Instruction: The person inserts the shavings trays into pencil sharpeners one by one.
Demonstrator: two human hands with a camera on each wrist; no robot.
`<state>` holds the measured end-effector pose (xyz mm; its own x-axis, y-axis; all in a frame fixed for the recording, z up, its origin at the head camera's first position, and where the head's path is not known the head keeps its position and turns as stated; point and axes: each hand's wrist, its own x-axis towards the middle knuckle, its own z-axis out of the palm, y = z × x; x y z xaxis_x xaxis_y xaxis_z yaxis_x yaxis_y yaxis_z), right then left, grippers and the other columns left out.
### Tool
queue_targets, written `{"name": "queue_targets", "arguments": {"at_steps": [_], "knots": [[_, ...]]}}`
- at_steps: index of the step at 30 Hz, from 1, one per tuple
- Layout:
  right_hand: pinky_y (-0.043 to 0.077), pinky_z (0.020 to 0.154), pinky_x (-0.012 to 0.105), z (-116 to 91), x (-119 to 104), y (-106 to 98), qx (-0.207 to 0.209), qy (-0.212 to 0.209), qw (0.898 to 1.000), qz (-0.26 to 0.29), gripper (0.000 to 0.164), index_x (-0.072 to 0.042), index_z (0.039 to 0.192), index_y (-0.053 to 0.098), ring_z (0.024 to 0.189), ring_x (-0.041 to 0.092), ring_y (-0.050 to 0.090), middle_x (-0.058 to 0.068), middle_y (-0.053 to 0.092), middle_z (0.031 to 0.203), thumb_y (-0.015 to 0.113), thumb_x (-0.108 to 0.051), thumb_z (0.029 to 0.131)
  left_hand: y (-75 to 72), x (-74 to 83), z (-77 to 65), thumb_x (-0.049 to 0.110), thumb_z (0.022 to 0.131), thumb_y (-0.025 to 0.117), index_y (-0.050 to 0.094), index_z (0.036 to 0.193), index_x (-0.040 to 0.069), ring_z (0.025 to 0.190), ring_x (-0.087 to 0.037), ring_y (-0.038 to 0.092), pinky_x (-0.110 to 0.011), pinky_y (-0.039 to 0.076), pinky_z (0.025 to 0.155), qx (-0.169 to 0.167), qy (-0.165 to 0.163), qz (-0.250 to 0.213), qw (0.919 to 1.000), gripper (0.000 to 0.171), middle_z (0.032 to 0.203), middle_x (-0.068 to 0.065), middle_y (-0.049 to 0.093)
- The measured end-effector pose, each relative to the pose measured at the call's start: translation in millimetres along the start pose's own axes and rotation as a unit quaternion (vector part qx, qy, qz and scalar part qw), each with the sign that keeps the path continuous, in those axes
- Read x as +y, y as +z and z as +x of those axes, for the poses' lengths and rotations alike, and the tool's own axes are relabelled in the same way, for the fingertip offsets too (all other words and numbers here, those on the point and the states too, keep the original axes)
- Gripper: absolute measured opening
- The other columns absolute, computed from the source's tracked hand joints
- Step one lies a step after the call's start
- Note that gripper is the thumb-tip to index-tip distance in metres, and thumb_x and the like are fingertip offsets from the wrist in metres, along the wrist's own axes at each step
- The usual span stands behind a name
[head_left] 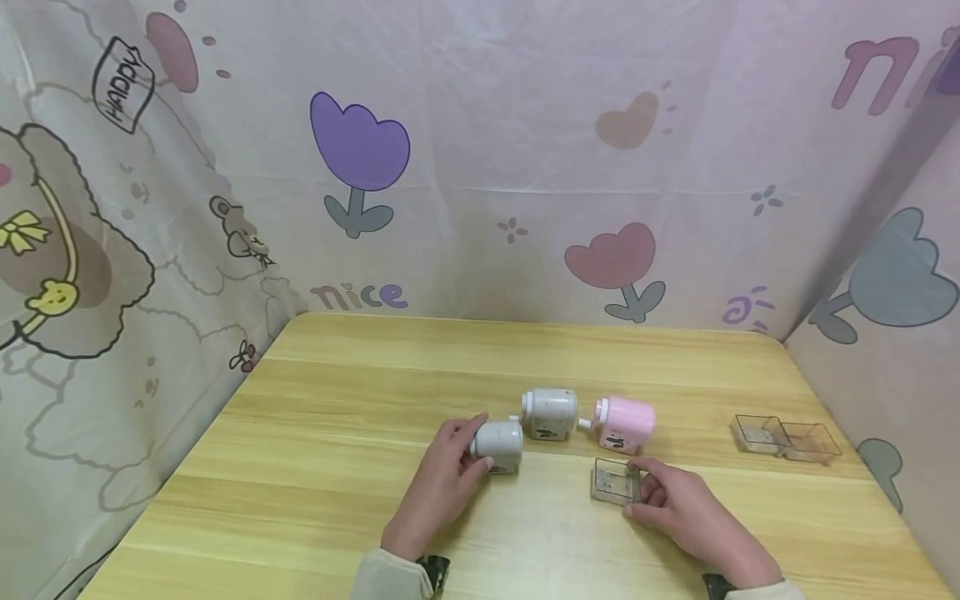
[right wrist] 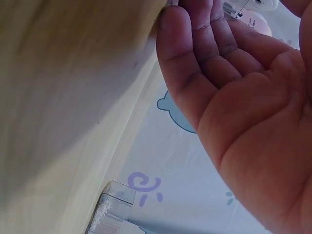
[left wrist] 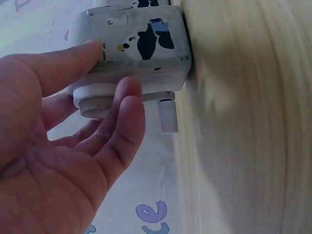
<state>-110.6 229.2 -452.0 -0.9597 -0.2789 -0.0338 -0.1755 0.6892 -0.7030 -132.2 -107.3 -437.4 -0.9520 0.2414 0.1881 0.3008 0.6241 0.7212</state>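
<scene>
My left hand (head_left: 444, 483) grips a grey hand-crank pencil sharpener (head_left: 500, 442), thumb on its near side and index finger along its far side. In the left wrist view, the sharpener (left wrist: 136, 48) shows a dark cactus print, and its white crank handle (left wrist: 168, 116) points out beside my fingers. On the right, my right hand (head_left: 678, 504) pinches the right end of a clear shavings drawer (head_left: 613, 482) between thumb and index finger. A second grey sharpener (head_left: 551, 408) and a pink sharpener (head_left: 627, 422) stand just behind, side by side.
Two more clear drawers stand together at the right side of the table, one smoky (head_left: 759, 436) and one pinkish (head_left: 812, 444). The wooden table (head_left: 375, 358) ends at a printed cloth backdrop (head_left: 480, 167), with more cloth at both sides.
</scene>
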Motion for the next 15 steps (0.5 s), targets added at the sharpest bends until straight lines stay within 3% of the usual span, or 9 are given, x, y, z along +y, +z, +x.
{"name": "queue_targets", "arguments": {"at_steps": [15], "knots": [[0.048,0.064,0.026,1.4,-0.9,0.1,-0.002,-0.001,1.0,-0.002,0.065,0.003,0.128,0.051,0.07,0.006,0.054,-0.005,0.057,0.084,0.076,-0.031,0.078,0.1,-0.9,-0.8,0.02,0.095,0.058,0.042,0.143,0.018,0.091,-0.013,0.05,-0.029,0.047,0.078,-0.037,0.011,0.008,0.9992,0.051,0.124,-0.007,0.051]]}}
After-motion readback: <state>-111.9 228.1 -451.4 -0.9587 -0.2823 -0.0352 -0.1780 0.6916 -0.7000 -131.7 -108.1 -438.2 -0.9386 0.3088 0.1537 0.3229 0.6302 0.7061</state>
